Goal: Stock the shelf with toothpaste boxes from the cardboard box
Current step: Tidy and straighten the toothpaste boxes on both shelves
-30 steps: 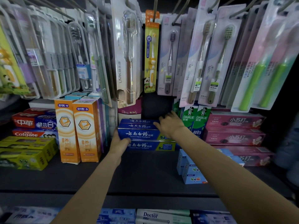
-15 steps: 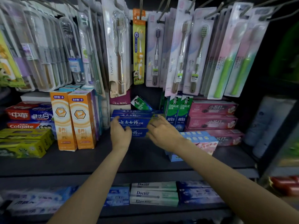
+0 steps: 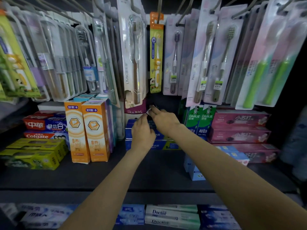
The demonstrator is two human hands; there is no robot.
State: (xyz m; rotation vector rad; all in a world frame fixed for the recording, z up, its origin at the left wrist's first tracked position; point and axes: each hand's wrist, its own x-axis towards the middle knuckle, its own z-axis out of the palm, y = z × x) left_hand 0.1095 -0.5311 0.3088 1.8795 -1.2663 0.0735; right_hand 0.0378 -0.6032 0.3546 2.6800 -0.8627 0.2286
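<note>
A: Nearest the front edge of the shelf [image 3: 66,178], what's there?

B: Bare board, then small light-blue boxes [image 3: 195,171] toward the right edge. The cardboard box isn't in view.

A: And the hands?

B: Both reach past mid-shelf to the blue toothpaste boxes [image 3: 142,145], stacked flat. The left hand [image 3: 142,131] lies over the stack's front, fingers lightly curled on its top — probably steadying it. Whether it truly grips, I can't tell.

A: The right?

B: The right hand [image 3: 163,119] is farther back, fingers extended onto a small dark box [image 3: 152,109] at the shelf's back edge — likely nudging it into the gap beside the green boxes [image 3: 199,118].
</note>
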